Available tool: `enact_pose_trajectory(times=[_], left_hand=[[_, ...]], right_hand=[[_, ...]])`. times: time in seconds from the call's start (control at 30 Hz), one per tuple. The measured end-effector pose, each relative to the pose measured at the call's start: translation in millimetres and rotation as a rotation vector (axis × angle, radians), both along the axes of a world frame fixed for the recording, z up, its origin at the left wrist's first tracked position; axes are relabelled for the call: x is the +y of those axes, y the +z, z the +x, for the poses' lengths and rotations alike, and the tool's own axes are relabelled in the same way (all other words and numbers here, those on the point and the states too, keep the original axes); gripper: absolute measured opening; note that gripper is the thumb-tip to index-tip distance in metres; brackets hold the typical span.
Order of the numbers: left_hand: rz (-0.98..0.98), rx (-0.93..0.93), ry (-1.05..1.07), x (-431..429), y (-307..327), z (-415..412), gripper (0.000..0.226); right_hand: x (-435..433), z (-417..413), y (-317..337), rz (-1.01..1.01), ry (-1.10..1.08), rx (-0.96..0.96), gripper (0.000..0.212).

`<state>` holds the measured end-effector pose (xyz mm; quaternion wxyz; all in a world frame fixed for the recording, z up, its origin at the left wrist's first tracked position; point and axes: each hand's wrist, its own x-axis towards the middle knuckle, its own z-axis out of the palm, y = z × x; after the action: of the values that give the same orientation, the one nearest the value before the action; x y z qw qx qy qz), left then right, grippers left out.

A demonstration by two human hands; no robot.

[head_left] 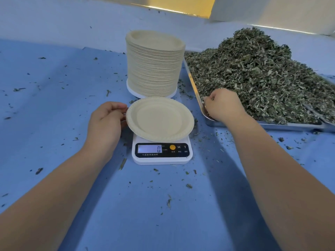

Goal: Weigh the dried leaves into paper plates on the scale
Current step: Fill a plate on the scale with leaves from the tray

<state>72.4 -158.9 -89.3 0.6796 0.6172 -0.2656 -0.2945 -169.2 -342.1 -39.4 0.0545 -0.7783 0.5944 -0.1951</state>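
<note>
A round cream paper plate (pixel 159 119) sits on the white digital kitchen scale (pixel 161 160) at the centre of the frame. The lit display (pixel 149 148) reads "0", beside an orange button (pixel 172 147) and keys marked "M" and "T"; the small Chinese print beneath is too fine to read. The left hand (pixel 107 122) curls its fingers (pixel 117 106) round the plate's left rim. Right of centre, the right hand (pixel 223 104) closes its fingers on loose green dried leaves (pixel 262 75) heaped in a steel tray (pixel 272 125). A tall stack of paper plates (pixel 154 64) stands behind the scale on the blue-covered desk (pixel 54 105).

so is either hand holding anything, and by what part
The left hand pinches the paper plate by its left rim; the right hand grips dried leaves at the near corner of the tray.
</note>
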Motion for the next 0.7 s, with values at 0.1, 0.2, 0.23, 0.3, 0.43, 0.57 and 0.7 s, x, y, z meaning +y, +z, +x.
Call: enact_pose_trajectory(times=[0.1, 0.2, 0.23, 0.3, 0.43, 0.57, 0.7], left_hand=[[0.009, 0.000, 0.000, 0.9, 0.9, -0.5, 0.032], [0.011, -0.005, -0.003, 1.0, 2.0, -1.5, 0.032], [0.010, -0.007, -0.002, 1.0, 2.4, -1.7, 0.032], [0.014, -0.017, 0.001, 1.1, 3.0, -2.3, 0.032], [0.006, -0.018, 0.002, 1.6, 4.3, -3.8, 0.032], [0.002, -0.010, -0.003, 1.8, 4.4, -2.6, 0.031], [0.015, -0.022, -0.007, 0.4, 4.8, -4.3, 0.028]], right_hand=[[7.7, 2.3, 4.5, -0.094, 0.009, -0.099, 0.042], [21.8, 10.5, 12.5, -0.193, 0.080, -0.196, 0.039], [28.7, 15.9, 15.1, -0.223, 0.112, -0.228, 0.038], [47.2, 30.7, 20.8, -0.278, 0.178, -0.289, 0.035], [86.4, 64.5, 26.5, -0.237, 0.399, -0.322, 0.029], [104.9, 78.7, 19.6, -0.104, 0.536, -0.048, 0.029], [104.8, 68.4, 16.4, -0.021, 0.527, -0.082, 0.037]])
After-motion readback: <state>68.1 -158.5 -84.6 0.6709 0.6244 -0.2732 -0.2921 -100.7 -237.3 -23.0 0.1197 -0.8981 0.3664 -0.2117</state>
